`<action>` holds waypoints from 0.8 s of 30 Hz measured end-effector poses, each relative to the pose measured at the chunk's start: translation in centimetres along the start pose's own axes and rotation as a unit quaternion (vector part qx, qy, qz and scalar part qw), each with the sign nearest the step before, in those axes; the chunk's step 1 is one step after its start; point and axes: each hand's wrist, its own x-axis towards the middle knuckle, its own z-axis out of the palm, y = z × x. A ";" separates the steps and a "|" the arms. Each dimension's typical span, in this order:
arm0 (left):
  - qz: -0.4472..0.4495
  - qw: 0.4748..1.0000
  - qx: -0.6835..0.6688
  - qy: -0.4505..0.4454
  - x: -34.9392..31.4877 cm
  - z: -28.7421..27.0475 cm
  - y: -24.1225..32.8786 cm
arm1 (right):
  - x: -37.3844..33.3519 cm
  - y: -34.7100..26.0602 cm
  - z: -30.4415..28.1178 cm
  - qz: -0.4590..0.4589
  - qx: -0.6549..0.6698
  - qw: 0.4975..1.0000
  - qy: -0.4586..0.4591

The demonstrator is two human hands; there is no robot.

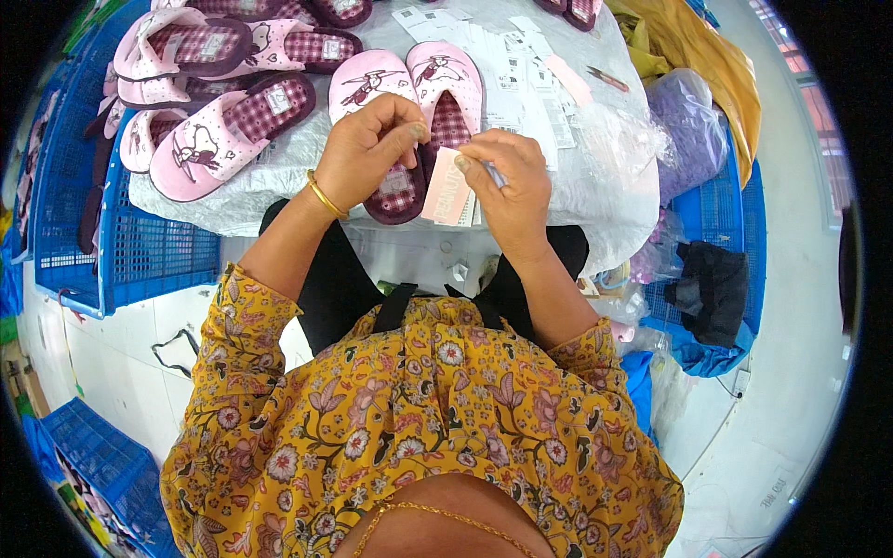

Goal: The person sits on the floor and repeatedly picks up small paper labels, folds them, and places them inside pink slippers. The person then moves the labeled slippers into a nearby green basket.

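A pair of pink slippers with dark plaid insoles lies in front of me, the left slipper (361, 76) beside the right slipper (458, 82), toes pointing away. My right hand (507, 181) pinches a pale pink card tag (445, 181) between thumb and fingers, over the heel end of the pair. White paper shows behind the card's lower edge. Above the left slipper, my left hand (372, 149) is closed, thumb against the curled fingers. Whatever it pinches, if anything, is too small to make out. Its fingertips are close to the tag's upper end.
More pink slippers (200, 153) are heaped at the left of the plastic-covered table (567, 209). Loose paper labels (507, 79), snips (607, 78) and clear plastic bags (619, 149) lie to the right. Blue crates (153, 246) flank the table. A black cloth (712, 284) hangs on the right crate.
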 end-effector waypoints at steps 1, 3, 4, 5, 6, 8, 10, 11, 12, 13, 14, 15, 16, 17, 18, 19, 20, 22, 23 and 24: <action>-0.006 1.000 0.006 -0.009 0.0 0.0 -0.1 | 0.2 0.1 0.1 0.002 0.006 1.000 0.005; -0.009 1.000 0.002 -0.014 -0.1 0.2 -0.1 | 0.5 0.3 0.2 0.005 0.018 1.000 0.016; 0.002 1.000 0.022 -0.017 -0.1 0.5 0.3 | 0.6 0.3 0.3 0.006 0.018 1.000 0.017; 0.014 0.999 0.043 -0.021 0.0 0.6 0.4 | 0.7 0.3 0.3 0.008 0.019 1.000 0.017; 0.014 0.998 0.043 -0.035 0.1 0.5 0.4 | 0.8 0.3 0.4 0.009 0.020 1.000 0.018; 0.029 0.994 0.103 -0.035 0.3 0.7 0.8 | 1.0 0.1 0.5 0.008 0.016 1.000 0.017; 0.062 0.985 0.156 -0.031 0.4 0.6 0.8 | 1.1 0.1 0.6 0.007 0.015 1.000 0.015; 0.088 0.980 0.178 -0.027 0.6 0.6 0.6 | 1.1 0.2 0.6 0.006 0.016 1.000 0.014; 0.114 0.973 0.200 -0.023 0.7 0.5 0.4 | 1.1 0.2 0.6 0.004 0.017 1.000 0.014; 0.108 0.973 0.204 -0.025 0.7 0.5 0.4 | 1.2 0.3 0.6 0.005 0.014 1.000 0.004; 0.102 0.973 0.207 -0.026 0.7 0.5 0.5 | 1.3 0.3 0.5 0.006 0.010 1.000 -0.005; 0.097 0.972 0.211 -0.027 0.8 0.5 0.5 | 1.3 0.4 0.4 0.006 0.007 1.000 -0.014; 0.087 0.973 0.213 -0.030 0.8 0.5 0.5 | 1.3 0.5 0.4 0.008 0.005 1.000 -0.019; 0.077 0.973 0.216 -0.033 0.9 0.5 0.5 | 1.3 0.6 0.5 0.010 0.003 1.000 -0.024; 0.067 0.973 0.218 -0.036 0.9 0.5 0.5 | 1.3 0.7 0.5 0.012 0.001 1.000 -0.028; 0.066 0.973 0.219 -0.035 0.9 0.5 0.5 | 1.3 0.7 0.5 0.015 -0.001 0.999 -0.034; 0.065 0.973 0.220 -0.035 0.9 0.6 0.5 | 1.3 0.7 0.5 0.017 -0.003 0.999 -0.039; 0.065 0.972 0.224 -0.034 1.0 0.7 0.4 | 1.3 1.0 0.5 0.017 -0.002 0.999 -0.048; 0.067 0.971 0.228 -0.034 1.0 0.8 0.3 | 1.2 1.2 0.6 0.014 0.001 0.999 -0.051; 0.068 0.970 0.232 -0.033 1.0 0.8 0.1 | 1.2 1.4 0.7 0.012 0.004 0.998 -0.054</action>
